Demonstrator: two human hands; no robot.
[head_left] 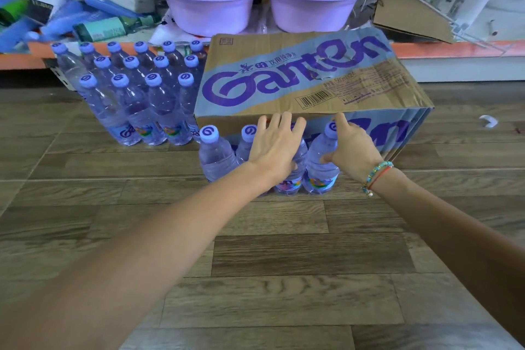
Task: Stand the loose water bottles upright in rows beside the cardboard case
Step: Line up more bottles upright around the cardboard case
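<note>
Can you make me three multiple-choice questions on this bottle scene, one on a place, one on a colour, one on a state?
1. Where does the finished block of bottles stand relative to the cardboard case?
A. On top of the case
B. On the floor beside its left end as seen
C. Inside the purple basin

2. What colour are the bottle caps?
A. Light purple
B. Red
C. Green

3. What state is the bottle under the right hand in?
A. Lying on its side
B. Upright with the hand around its neck and shoulder
C. Uncapped and tipped over

Answers:
1. B, the block stands on the wood floor against the case's left end.
2. A, every cap shows light purple with a darker swirl.
3. B, the rightmost front bottle stands upright with its cap on; the left hand rests on the bottle next to it.
</note>
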